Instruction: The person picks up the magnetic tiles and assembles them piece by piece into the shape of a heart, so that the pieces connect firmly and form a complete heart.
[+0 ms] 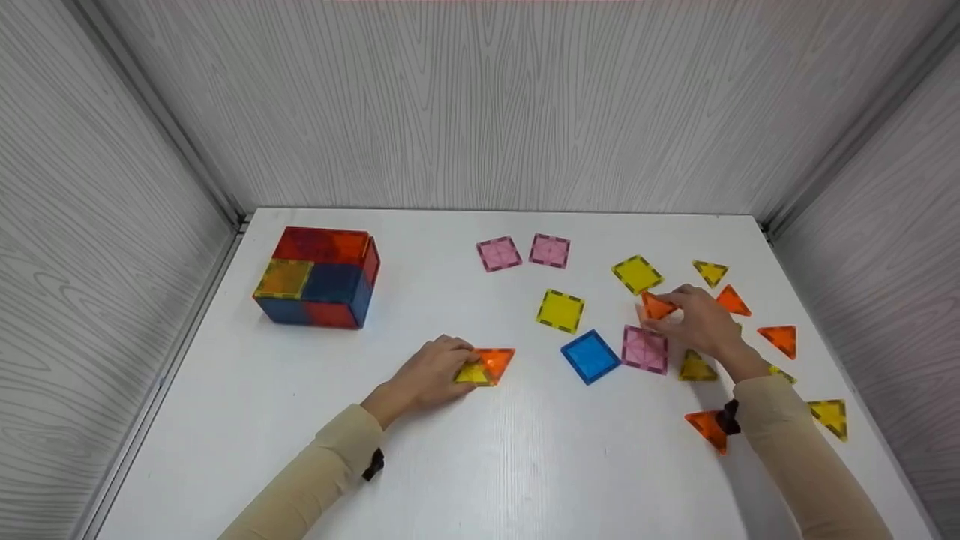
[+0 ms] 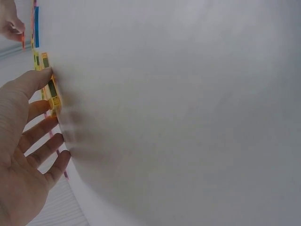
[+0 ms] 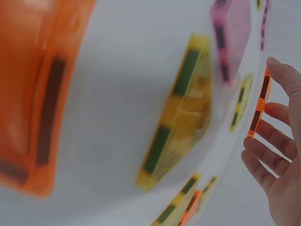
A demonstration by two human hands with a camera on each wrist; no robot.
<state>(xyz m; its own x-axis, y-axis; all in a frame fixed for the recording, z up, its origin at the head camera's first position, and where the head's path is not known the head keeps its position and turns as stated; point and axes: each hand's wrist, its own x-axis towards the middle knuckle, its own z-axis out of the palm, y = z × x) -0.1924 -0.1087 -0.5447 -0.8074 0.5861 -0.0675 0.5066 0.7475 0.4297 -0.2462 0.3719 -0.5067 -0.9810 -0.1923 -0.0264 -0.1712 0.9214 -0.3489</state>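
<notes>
My left hand [image 1: 435, 375] pinches a yellow triangular magnetic tile [image 1: 474, 373] between thumb and forefinger at the table's middle. Edge to edge with it lies an orange triangular tile [image 1: 496, 361]. In the left wrist view the other fingers of that hand [image 2: 28, 136] spread beside the tiles. On the right side, my right hand [image 1: 701, 322] holds another orange triangular tile [image 1: 657, 306] just above the table, near a pink square tile [image 1: 644, 349]. The right wrist view shows this orange tile [image 3: 260, 106] edge-on between thumb and fingers.
A box built of red, blue and yellow tiles [image 1: 319, 277] stands at the back left. Pink squares [image 1: 550, 250], yellow squares [image 1: 560, 310] and a blue square [image 1: 591, 357] lie mid-table. Several loose triangles [image 1: 780, 340] lie around the right arm. Grey panels [image 1: 487, 105] enclose the table.
</notes>
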